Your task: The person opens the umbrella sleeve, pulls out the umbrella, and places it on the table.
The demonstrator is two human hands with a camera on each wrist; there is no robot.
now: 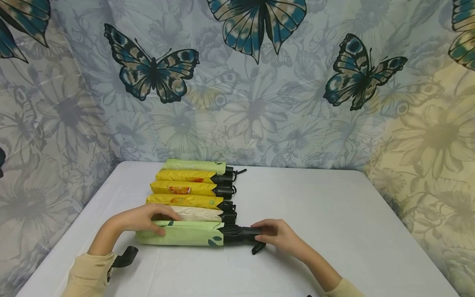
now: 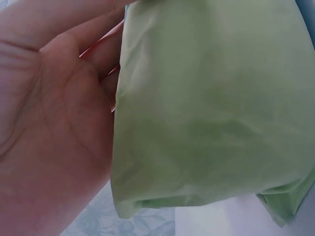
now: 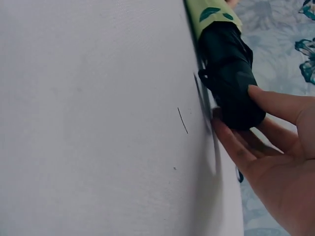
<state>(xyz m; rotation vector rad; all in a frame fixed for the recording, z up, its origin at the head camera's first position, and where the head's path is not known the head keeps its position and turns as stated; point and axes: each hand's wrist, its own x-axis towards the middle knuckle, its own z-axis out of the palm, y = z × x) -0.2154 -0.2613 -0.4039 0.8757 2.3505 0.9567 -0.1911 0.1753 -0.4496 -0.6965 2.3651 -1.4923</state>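
Note:
Nearest in a row of folded umbrellas lies a light green umbrella (image 1: 189,236) with dark leaf prints and a black handle (image 3: 229,81). My left hand (image 1: 142,217) grips its left end, thumb on the near side and fingers over the far side. Green fabric (image 2: 206,113) fills much of the left wrist view, where the fingertips are hidden behind it. At the handle's end, my right hand (image 1: 283,239) holds it between thumb and fingers. A cream umbrella (image 1: 202,213) lies just behind the green one.
Beyond the cream umbrella lie three yellow umbrellas, the middle one (image 1: 159,188) with an orange-slice print, and another green umbrella (image 1: 193,165) at the back. All handles point right. A white-covered table (image 1: 315,198) carries them, with a butterfly-print cloth (image 1: 256,111) hanging behind.

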